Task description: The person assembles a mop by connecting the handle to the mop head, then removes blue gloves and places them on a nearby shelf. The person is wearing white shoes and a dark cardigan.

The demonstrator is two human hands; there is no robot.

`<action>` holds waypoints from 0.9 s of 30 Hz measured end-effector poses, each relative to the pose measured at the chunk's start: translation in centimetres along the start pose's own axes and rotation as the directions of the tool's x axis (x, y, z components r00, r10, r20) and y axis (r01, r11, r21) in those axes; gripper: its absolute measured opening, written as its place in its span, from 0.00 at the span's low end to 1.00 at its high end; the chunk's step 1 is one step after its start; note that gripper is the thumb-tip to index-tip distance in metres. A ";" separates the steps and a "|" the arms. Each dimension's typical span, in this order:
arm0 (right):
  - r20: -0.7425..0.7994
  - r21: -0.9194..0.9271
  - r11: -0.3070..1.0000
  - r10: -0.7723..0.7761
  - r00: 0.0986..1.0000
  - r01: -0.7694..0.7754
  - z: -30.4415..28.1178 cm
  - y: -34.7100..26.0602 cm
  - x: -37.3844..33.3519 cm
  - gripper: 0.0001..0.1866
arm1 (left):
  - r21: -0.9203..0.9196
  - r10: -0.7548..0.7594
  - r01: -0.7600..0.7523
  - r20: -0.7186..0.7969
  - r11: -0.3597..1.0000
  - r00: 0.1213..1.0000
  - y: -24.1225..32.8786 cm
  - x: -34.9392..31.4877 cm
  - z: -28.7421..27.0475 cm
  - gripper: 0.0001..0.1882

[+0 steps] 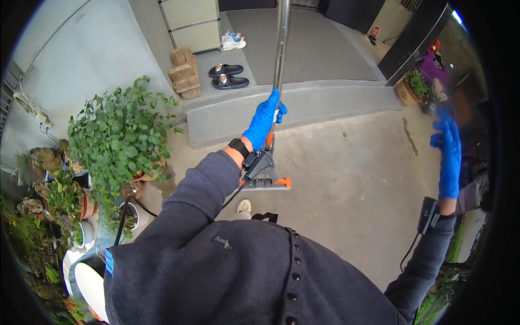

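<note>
My left hand (264,120), in a blue glove, is wrapped round the metal pole of a mop (281,49). The pole rises past the top edge of the view, and the flat grey and orange mop head (265,184) rests on the concrete just ahead of my foot. Off to the right, my gloved right hand (448,154) is raised in the air with its fingers apart and nothing in them. Its fingertips are a little blurred, near a potted plant in the background. Each wrist carries a dark strapped device with a cable.
Ahead is a grey step (292,108) with black slippers (227,76), white shoes (233,41) and stacked wooden blocks (184,72). A leafy potted bush (122,130) and several more pots stand on the left. A flowerpot (407,93) sits at the far right beside a purple object (433,67).
</note>
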State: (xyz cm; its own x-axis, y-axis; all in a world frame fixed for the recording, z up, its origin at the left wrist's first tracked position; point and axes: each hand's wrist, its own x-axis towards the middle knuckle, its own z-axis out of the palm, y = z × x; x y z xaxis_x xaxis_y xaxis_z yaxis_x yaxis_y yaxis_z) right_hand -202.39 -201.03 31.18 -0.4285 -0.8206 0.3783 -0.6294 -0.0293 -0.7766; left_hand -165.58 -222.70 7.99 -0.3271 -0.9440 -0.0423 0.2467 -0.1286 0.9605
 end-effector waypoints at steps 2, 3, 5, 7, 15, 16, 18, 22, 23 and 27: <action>0.046 0.112 0.981 0.153 0.987 -0.157 1.8 3.9 0.2 0.20 | 0.009 0.011 -0.011 -0.050 1.000 0.999 0.1 4.5 -2.7 0.34; 0.035 0.154 0.964 0.213 0.976 -0.216 2.6 6.1 0.2 0.19 | 0.019 0.035 -0.034 -0.061 0.999 0.998 0.1 6.8 -4.2 0.34; 0.028 0.190 0.913 0.362 0.932 -0.361 4.1 10.7 0.2 0.19 | -0.033 0.058 -0.063 -0.149 0.997 0.987 0.0 11.7 -6.8 0.32; 0.040 0.246 0.836 0.497 0.867 -0.490 5.6 15.6 0.4 0.18 | -0.070 0.076 -0.093 -0.214 0.993 0.974 -0.2 16.6 -9.5 0.29; 0.044 0.300 0.572 0.791 0.610 -0.763 12.6 32.6 5.5 0.16 | -0.043 0.091 -0.108 -0.296 0.993 0.951 -0.7 31.6 -18.2 0.28; 0.025 0.272 0.534 0.827 0.561 -0.800 13.7 33.6 6.5 0.16 | -0.043 0.052 -0.069 -0.321 0.997 0.946 -0.8 33.3 -19.1 0.28; 0.068 0.231 0.478 0.861 0.504 -0.847 16.5 35.4 8.7 0.15 | -0.045 0.039 -0.059 -0.354 0.997 0.934 -1.3 36.2 -20.9 0.29; 0.205 0.030 0.494 0.848 0.489 -0.869 20.9 35.8 14.1 0.13 | -0.108 -0.013 -0.043 -0.473 0.993 0.881 -3.3 42.2 -25.0 0.24; 0.221 0.013 0.468 0.861 0.459 -0.884 21.9 35.5 15.4 0.13 | -0.128 0.003 -0.069 -0.455 0.989 0.891 -3.9 43.5 -26.1 0.24; 0.237 -0.112 0.507 0.849 0.473 -0.854 25.0 34.5 18.8 0.13 | -0.130 -0.020 -0.052 -0.499 0.990 0.866 -6.0 48.8 -30.6 0.30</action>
State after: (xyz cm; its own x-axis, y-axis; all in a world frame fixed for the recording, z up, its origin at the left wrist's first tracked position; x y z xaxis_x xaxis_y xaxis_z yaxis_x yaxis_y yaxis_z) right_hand -215.94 -231.77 -1.13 -0.5834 -0.5481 -0.5993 -0.0255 0.7500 -0.6610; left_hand -155.14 -277.27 -8.25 0.1674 -0.9668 -0.1930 0.3797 -0.1175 0.9176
